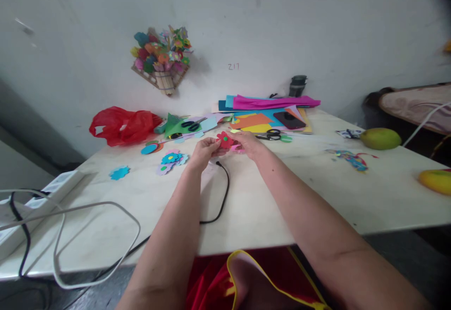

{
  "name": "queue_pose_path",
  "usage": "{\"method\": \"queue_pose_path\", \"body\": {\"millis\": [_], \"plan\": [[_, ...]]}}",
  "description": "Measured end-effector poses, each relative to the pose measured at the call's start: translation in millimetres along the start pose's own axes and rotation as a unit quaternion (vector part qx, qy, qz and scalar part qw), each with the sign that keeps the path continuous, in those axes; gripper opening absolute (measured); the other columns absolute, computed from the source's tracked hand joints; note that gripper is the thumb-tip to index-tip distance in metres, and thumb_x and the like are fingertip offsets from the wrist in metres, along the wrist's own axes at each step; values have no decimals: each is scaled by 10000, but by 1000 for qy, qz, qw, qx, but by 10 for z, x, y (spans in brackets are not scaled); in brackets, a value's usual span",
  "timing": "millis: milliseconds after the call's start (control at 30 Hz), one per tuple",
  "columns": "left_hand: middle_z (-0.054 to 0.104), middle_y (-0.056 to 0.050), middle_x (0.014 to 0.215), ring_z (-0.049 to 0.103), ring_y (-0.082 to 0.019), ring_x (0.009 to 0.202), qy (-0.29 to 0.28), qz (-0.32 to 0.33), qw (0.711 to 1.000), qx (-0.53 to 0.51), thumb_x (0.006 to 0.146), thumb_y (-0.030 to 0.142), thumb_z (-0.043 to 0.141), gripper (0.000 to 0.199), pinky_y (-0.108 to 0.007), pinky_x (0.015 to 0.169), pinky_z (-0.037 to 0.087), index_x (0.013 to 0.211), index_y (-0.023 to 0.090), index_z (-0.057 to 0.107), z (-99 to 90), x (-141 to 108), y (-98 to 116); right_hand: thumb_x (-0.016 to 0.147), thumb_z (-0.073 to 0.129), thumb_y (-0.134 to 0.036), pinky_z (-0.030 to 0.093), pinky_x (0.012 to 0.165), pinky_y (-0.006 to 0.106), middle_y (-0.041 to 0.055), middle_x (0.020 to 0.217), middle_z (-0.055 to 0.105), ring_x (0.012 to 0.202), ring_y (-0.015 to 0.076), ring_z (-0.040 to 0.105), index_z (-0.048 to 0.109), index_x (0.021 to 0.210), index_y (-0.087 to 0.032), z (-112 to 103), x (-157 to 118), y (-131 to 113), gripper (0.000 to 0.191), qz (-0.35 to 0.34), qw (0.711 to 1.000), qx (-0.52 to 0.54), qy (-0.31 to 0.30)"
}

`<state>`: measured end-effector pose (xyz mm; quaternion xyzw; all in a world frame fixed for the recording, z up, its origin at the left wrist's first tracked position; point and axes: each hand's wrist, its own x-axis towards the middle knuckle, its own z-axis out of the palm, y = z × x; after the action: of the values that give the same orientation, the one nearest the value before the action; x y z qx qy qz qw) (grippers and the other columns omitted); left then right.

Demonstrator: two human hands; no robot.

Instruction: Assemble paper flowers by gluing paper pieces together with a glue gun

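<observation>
A red paper flower (pixel 223 140) with a green round centre is raised over the middle of the table. My left hand (pixel 207 151) is closed on its left edge, fingertips and thumb pinching it. From the other side my right hand (pixel 245 141) is closed at the flower's right edge; its fingertips are partly hidden. Something pink (pixel 238 148) shows just under the right fingers. Left of my hands lie stacked paper flowers in blue and lilac (pixel 171 158), and a lone blue flower (pixel 120 173) lies farther left. Blue and orange paper discs (pixel 150 149) lie behind them.
Black scissors (pixel 273 135) lie right of my hands, another pair (pixel 192 125) behind. Coloured sheets (pixel 252 121) and a phone (pixel 289 120) are at the back. A black cable (pixel 225 197) crosses the table. A red bag (pixel 123 124), power strip (pixel 52 192) and mango (pixel 380 138) stand around.
</observation>
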<state>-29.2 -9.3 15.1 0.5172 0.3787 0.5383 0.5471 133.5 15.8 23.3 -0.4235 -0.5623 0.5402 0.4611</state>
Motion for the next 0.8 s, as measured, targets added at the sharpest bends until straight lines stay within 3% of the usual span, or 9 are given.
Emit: {"method": "queue_pose_path", "body": {"millis": [233,533,800], "plan": [[676,-48,622,700,-190,639,-3,-6,1000,0,643,333,806,350,-269,625,560,716,129,531,-12,5,-20,602,768,-391,372,581,273,-7,601,565,584,115,482,536,601,-189,22,-1,16,308,5,999,31,25],[672,-33,609,683,-172,599,13,1,1000,1,631,399,802,387,-268,594,552,722,131,539,3,8,-11,626,754,-441,385,591,276,-8,639,583,557,94,458,572,642,-186,31,-48,-33,314,29,999,22,-1],[690,-72,656,694,-196,640,11,-2,1000,9,641,413,797,385,-291,623,556,738,120,568,1,-1,-22,499,827,-406,383,590,264,-30,624,561,577,93,461,551,633,-184,78,-16,21,379,7,1000,20,2]]}}
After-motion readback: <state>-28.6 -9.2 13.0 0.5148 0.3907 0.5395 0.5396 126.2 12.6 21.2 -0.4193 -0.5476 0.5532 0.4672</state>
